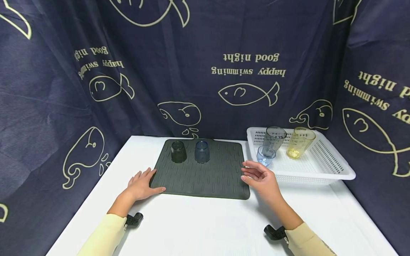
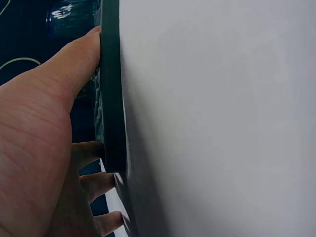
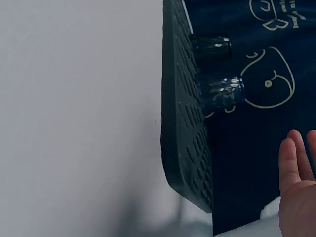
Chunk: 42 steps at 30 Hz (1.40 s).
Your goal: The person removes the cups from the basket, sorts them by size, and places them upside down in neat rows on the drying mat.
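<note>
A dark ridged drying mat [image 1: 198,177] lies on the white table. On its back part stand a dark grey glass [image 1: 178,152] and a blue glass [image 1: 202,152], side by side and apart. My left hand [image 1: 141,186] rests at the mat's front left corner, fingers spread and thumb on the front edge. In the left wrist view the thumb [image 2: 79,59] touches the mat's rim. Above the mat's right edge hovers my right hand [image 1: 262,180], fingers loosely bent, holding nothing. Beyond it, a small light blue glass [image 1: 266,156] sits in a white plastic basket [image 1: 333,176].
The basket also holds a tall grey glass [image 1: 274,138] and a yellow glass [image 1: 300,142], both tilted. A dark blue curtain [image 1: 192,71] with fish drawings hangs behind the table and along both sides. White tabletop [image 1: 198,227] stretches in front of the mat.
</note>
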Tool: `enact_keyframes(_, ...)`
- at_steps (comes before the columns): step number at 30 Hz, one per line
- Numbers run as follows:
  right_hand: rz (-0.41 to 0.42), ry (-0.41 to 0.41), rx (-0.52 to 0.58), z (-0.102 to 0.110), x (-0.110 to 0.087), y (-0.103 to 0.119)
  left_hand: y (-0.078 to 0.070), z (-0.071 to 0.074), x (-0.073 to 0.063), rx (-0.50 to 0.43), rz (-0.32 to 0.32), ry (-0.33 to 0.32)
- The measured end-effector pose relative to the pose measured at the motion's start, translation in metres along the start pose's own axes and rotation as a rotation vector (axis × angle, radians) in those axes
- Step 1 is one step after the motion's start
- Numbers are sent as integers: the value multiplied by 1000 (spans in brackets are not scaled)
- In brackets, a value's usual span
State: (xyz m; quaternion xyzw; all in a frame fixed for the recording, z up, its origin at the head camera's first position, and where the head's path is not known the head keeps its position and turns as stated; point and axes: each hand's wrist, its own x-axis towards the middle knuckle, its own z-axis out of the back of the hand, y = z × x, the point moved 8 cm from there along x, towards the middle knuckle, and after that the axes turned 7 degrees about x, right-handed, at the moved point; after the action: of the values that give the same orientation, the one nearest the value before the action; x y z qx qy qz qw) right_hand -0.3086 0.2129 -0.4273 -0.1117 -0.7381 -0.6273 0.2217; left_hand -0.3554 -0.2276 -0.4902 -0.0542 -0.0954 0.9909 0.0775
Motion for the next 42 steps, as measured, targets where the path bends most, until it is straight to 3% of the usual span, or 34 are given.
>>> enact_keyframes(7, 60, 42, 9, 10, -5, 16, 3, -3, 0, -19, 0, -8)
enact_keyframes(13, 72, 10, 17, 25, -4, 35, 1, -2, -1, -4, 2, -2)
enact_keyframes(30, 42, -115, -143, 88, 21, 65, -1, 1, -1, -10, 3, -1)
enact_keyframes(38, -10, -158, -399, 108, 34, 66, -2, 3, -2, -9, 1, -7)
enact_keyframes(42, -35, -151, -462, 116, 41, 61, -1, 2, -2, -7, 3, -8)
